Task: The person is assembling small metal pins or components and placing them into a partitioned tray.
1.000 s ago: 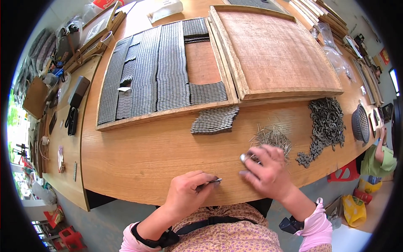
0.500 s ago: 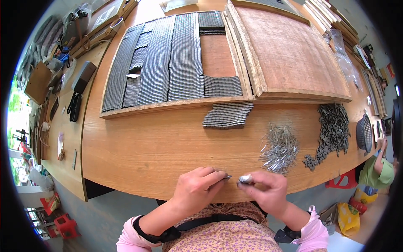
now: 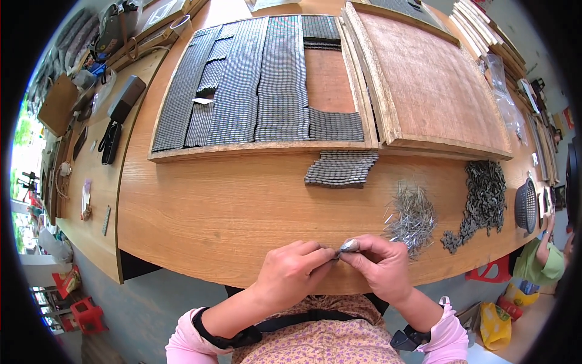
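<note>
My left hand (image 3: 290, 270) is closed in a pinch around a small dark metal piece (image 3: 337, 256), mostly covered by the fingers. Facing it, my right hand (image 3: 383, 267), with a silvery wrap on one fingertip, is pinched against the same spot; whatever it grips is too small to make out. The fingertips of both hands meet just above the table's near edge. Beyond my right hand lies a loose pile of thin silver pins (image 3: 412, 221). To its right is a heap of small dark metal links (image 3: 485, 197). A short linked strip mat (image 3: 341, 168) rests farther back.
A wooden-framed tray (image 3: 267, 147) holds rows of dark linked strips. Next to it stands a bare wooden board (image 3: 436, 91) with a raised frame. A grey basket (image 3: 525, 205) sits at the right edge. At far right is another person in a green top (image 3: 542, 261).
My right hand has moved left and its fingertips now meet those of my left hand at the small dark piece. The view has shifted slightly.
</note>
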### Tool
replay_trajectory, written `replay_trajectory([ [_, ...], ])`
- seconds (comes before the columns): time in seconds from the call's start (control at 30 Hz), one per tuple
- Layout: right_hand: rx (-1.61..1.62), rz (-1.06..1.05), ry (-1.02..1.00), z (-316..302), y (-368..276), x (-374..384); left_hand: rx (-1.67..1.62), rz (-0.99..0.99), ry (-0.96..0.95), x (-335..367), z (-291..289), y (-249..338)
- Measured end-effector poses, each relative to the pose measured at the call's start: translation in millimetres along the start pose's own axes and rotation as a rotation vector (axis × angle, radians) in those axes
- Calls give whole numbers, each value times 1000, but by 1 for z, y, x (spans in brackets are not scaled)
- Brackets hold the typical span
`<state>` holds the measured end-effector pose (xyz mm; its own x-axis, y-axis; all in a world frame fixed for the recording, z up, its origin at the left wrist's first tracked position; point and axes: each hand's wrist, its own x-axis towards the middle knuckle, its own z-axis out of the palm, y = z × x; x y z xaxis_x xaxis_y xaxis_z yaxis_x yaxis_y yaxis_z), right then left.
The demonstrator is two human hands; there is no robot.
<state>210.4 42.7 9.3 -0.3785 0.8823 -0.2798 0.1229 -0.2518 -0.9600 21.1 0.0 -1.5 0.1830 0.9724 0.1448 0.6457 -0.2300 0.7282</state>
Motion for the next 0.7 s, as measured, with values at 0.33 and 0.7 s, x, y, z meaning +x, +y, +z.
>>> replay_trajectory([
  [0.33, -707, -816, -76, -13, 5, 8, -103, -16, -8, 2, -3, 1],
  [0.7, -685, -682, 103, -32, -16, 56, -63, 61, 40, 64, -27, -20],
])
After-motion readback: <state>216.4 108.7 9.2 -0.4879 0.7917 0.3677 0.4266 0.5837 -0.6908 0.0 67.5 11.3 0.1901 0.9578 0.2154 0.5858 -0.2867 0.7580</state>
